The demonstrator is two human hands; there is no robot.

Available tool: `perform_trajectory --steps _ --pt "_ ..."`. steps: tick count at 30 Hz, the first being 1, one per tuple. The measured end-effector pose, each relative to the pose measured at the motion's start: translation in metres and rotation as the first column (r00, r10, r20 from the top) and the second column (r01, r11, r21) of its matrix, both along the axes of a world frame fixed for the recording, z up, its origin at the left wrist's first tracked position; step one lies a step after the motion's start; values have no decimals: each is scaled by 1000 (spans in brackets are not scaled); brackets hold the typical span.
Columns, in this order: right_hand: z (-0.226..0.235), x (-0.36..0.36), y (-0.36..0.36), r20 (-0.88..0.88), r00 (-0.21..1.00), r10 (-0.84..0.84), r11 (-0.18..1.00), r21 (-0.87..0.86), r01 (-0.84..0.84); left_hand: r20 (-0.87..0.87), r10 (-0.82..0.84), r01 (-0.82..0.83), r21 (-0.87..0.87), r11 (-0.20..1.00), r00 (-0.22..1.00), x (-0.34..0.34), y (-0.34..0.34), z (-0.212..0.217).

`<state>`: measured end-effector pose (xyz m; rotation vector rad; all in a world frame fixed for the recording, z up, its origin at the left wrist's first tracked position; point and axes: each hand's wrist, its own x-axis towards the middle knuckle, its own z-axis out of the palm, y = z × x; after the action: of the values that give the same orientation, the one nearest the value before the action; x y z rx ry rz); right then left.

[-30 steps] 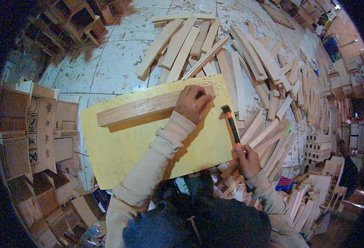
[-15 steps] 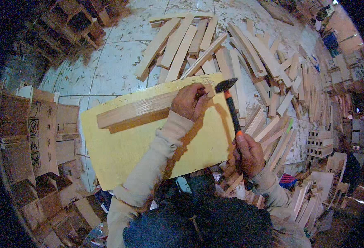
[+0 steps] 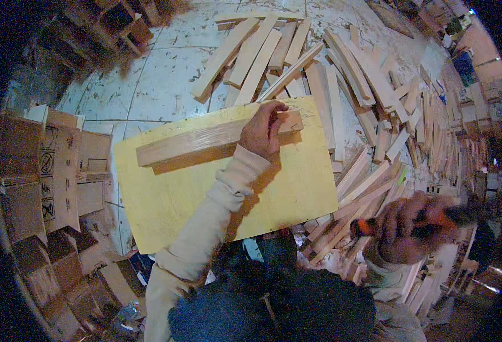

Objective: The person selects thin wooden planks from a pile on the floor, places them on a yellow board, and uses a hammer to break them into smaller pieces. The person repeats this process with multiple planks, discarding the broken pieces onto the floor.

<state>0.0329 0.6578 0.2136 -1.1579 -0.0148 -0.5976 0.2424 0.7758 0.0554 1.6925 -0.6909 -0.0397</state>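
A pale wooden beam [image 3: 194, 142] lies at a slant on a yellow board [image 3: 216, 199] in front of me. My left hand [image 3: 260, 131] rests on the beam near its right end, fingers curled and pinched together. Whatever is between those fingertips is too small or hidden to make out. Off to the right of the board, my right hand [image 3: 413, 228] is wrapped round a hammer [image 3: 368, 227] with a black and orange handle. Both hand and hammer are smeared by motion, and the hammer is tipped well away from the beam.
Many loose wooden strips [image 3: 359, 68] are heaped on the tiled floor [image 3: 165, 74] beyond and right of the board. Opened cardboard boxes [image 3: 60, 165] stand at the left. More timber pieces [image 3: 353, 211] lie close to my right arm.
My right hand has swung the hammer away from the beam's right end, out to the right and back. The left hand has stayed at the beam, its fingers still pinched.
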Motion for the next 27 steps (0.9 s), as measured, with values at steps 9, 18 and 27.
perform_trajectory --steps 9,18,27 --pt "-50 2 16 -626 671 -398 780 -616 -111 84 -69 77 -92 993 994 13 4 -4" --pt "-39 47 47 -741 549 -386 754 -596 -274 81 -91 99 -96 990 993 16 3 -10" --pt "-91 7 25 -542 791 -285 876 -482 -15 11 -113 114 -79 990 993 17 7 -12"
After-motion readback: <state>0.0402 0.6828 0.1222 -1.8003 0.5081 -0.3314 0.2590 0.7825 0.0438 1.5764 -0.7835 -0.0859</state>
